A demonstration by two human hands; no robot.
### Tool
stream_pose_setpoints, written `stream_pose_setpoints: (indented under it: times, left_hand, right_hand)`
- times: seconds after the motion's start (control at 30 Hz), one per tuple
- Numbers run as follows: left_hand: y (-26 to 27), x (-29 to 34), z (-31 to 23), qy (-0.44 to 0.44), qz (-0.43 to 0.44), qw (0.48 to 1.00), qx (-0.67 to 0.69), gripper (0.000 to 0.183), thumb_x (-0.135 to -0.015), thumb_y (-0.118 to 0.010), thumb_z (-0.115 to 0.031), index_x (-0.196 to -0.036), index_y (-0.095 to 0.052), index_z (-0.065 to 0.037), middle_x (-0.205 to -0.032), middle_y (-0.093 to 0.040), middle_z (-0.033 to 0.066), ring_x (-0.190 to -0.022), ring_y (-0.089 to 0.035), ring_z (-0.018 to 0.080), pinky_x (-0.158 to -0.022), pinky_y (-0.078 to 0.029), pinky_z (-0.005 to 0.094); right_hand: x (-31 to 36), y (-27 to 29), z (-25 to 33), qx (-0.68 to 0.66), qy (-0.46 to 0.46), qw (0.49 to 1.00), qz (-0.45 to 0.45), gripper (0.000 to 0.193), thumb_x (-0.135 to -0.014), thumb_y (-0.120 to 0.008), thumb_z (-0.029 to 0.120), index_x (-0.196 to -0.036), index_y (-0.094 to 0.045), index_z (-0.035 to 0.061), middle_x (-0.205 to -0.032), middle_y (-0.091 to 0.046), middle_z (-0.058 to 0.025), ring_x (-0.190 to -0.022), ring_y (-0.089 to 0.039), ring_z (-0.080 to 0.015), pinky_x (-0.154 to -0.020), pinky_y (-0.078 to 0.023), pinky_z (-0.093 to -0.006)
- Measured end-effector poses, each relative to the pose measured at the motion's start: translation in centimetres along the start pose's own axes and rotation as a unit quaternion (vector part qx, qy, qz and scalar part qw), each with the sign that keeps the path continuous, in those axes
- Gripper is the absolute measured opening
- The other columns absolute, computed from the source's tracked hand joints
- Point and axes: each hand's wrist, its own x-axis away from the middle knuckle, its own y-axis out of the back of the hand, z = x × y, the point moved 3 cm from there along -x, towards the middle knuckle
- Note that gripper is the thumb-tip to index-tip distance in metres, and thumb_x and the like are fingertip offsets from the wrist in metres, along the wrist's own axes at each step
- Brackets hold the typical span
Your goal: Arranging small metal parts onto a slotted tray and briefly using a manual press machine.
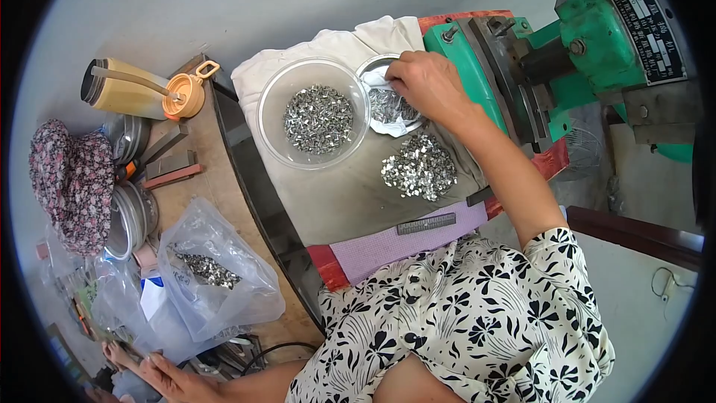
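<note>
My right hand reaches over a round metal bowl with a white liner and small silvery metal pieces inside. Its fingers are closed at the liner's upper edge; whatever lies between them is hidden. Left of the bowl, a clear plastic tub holds many small metal pieces. A loose heap of shiny metal pieces lies on the cloth below the bowl. At the lower left, my left hand is low beside the side table, its fingers partly hidden among the clutter.
A green machine stands at the right of the cloth-covered table. A dark ridged bar lies on a purple mat. On the wooden side table are a yellow bottle, a plastic bag with metal pieces and a floral cloth.
</note>
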Motion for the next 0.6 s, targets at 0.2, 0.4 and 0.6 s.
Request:
stream_pose_setpoints:
  times: [0.2, 0.4, 0.6]
  left_hand:
    - [0.6, -0.4, -0.6, -0.049, -0.066, 0.997, 0.014, 0.031, -0.099, -0.062, -0.022, -0.079, -0.056, 0.001, -0.076, -0.048, 0.0101, -0.073, -0.045, 0.0237, -0.07, -0.041, 0.0397]
    - [2.1, -0.8, -0.9, -0.039, -0.106, 0.992, 0.064, 0.03, -0.099, -0.063, -0.022, -0.08, -0.057, 0.0, -0.078, -0.05, 0.0102, -0.074, -0.047, 0.0237, -0.071, -0.042, 0.0396]
    - [4.2, -2.2, -1.9, -0.036, -0.145, 0.976, 0.158, 0.028, -0.098, -0.064, -0.022, -0.081, -0.058, -0.001, -0.08, -0.051, 0.0102, -0.076, -0.048, 0.0237, -0.071, -0.042, 0.0394]
  right_hand:
    - [0.3, 0.2, -0.2, -0.013, -0.024, 0.999, -0.019, 0.008, -0.08, -0.073, 0.016, -0.086, -0.074, 0.0099, -0.082, -0.068, -0.0063, -0.077, -0.067, -0.0303, -0.067, -0.053, -0.042]
    - [0.1, 0.1, -0.4, 0.005, -0.047, 0.998, -0.034, 0.01, -0.082, -0.072, 0.017, -0.089, -0.072, 0.0099, -0.085, -0.067, -0.0068, -0.075, -0.067, -0.0312, -0.067, -0.053, -0.0426]
    - [0.3, 0.8, -0.6, -0.07, -0.048, 0.996, -0.028, 0.014, -0.083, -0.072, 0.018, -0.094, -0.068, 0.0097, -0.097, -0.063, -0.01, -0.082, -0.067, -0.0324, -0.069, -0.053, -0.0442]
